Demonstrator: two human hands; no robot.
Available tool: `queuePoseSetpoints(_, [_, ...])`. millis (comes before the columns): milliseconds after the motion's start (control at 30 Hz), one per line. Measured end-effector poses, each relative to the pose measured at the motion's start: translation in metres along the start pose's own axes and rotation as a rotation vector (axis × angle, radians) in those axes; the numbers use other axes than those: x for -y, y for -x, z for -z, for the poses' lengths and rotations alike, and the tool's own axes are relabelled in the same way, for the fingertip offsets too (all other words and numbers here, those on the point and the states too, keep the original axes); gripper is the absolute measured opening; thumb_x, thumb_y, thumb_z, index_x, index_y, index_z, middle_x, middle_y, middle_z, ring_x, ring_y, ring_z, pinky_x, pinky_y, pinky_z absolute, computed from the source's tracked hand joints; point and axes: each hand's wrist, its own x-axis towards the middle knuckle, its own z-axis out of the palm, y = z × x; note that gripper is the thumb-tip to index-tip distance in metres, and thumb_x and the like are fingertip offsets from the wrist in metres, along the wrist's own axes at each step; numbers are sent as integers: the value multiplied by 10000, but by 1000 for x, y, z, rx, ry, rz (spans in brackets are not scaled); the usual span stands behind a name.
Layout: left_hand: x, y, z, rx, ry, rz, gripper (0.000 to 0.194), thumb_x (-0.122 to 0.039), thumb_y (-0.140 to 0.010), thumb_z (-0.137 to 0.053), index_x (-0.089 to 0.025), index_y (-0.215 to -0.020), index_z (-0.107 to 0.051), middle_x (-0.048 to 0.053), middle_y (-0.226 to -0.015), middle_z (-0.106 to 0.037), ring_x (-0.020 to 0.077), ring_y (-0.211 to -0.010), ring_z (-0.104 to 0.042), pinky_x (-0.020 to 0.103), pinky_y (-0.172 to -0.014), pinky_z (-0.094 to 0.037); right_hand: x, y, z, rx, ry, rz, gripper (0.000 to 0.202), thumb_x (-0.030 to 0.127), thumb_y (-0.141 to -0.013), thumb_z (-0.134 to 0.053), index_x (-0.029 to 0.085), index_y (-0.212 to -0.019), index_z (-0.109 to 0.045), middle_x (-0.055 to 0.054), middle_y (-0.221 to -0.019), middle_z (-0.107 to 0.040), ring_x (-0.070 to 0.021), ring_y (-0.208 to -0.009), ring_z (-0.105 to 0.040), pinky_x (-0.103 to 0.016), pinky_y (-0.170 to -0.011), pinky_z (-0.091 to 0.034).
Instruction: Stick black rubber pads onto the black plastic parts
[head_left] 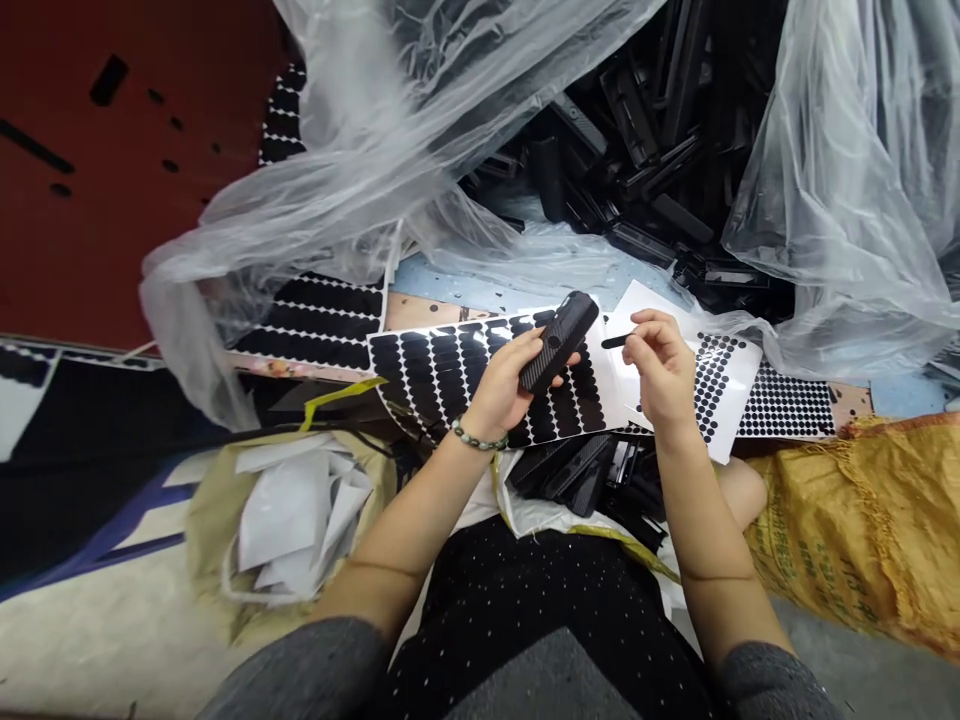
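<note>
Clasping black casing [559,343] in curled left hand [501,387], slanted lengthwise away and rightward; pinching black strip [615,341] between fingertips of right hand [663,372], just right of casing, pointing towards it.

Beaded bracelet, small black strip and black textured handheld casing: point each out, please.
beaded bracelet [480,441]: head view, beads at the wrist.
small black strip [616,341]: head view, its middle.
black textured handheld casing [559,343]: head view, mid-body.
</note>
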Motion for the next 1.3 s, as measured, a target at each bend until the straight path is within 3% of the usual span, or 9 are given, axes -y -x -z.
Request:
queuePoseSetpoints(167, [-3,15,-2,109,-177,-19,355,-328,-725,-740,-148,-1027,-689,63,-873,-754,190,-735,-744,193,-484,-543,16,-2,5,112,-37,-62,358,554,-709,-741,222,-687,-610,-59,-1044,-572,-212,-969,-583,-363,-749,-534])
queuePoseSetpoints(333, [-2,20,-4,121,-250,-82,360,-348,-721,-755,-170,-1031,-707,78,-1064,-734,183,-733,-740,185,-465,-529,22,3,5,125,34,-27,309,513,-738,-731,225,-680,-635,-51,-1024,-583,-210,-979,-571,-369,-774,-524])
queuePoseSetpoints(500, [-1,21,-3,113,-311,-140,315,-341,-743,-735,-194,-1022,-731,69,-1109,-711,149,-704,-721,178,-472,-538,22,7,5,133,69,-15,299,506,-766,-705,225,-694,-633,-49,-1018,-572,-205,-982,-564,-372,-817,-513])
queuePoseSetpoints(767, [4,28,-9,83,-358,-212,340,-288,-721,-766,-202,-1048,-732,88,-1203,-666,154,-748,-721,176,-478,-543,24,17,-1,-6,195,88,212,429,-815,-666,241,-729,-618,-55,-994,-575,-204,-902,-568,-392,-778,-548])
queuePoseSetpoints(900, [11,32,-10,56,-313,-241,352,-291,-719,-779,-211,-1056,-719,83,-1197,-663,160,-763,-728,175,-484,-549,24,27,-2,-126,312,137,194,419,-818,-679,266,-928,-633,-81,-1229,-523,-211,-943,-583,-447,-879,-549])
queuePoseSetpoints(1000, [13,34,-9,63,-281,-204,334,-297,-744,-763,-218,-1065,-711,72,-1144,-678,172,-779,-735,184,-493,-558,19,29,-3,-154,220,57,527,477,-762,-736,327,-1220,-524,-76,-1398,-453,-211,-1024,-594,-430,-914,-553])
queuePoseSetpoints(1100, [15,36,-8,92,-282,-190,355,-315,-745,-767,-217,-1080,-701,74,-1170,-669,182,-805,-734,204,-516,-572,13,27,-8,-61,31,-64,675,523,-719,-760,326,-1296,-472,-61,-1267,-586,-181,-960,-634,-358,-850,-581])
queuePoseSetpoints(1200, [17,35,-7,109,-323,-203,390,-345,-733,-779,-223,-1093,-691,81,-1257,-631,172,-821,-720,216,-538,-575,11,25,-11,-4,-55,-111,512,549,-723,-742,275,-1136,-616,-28,-1029,-689,-181,-896,-659,-361,-852,-583])
queuePoseSetpoints(1300, [18,29,-4,96,-317,-185,438,-390,-724,-787,-255,-1125,-675,66,-1293,-608,183,-940,-700,239,-653,-592,11,25,-2,5,-29,-114,381,559,-775,-684,256,-1006,-696,-18,-932,-721,-193,-886,-672,-401,-904,-565])
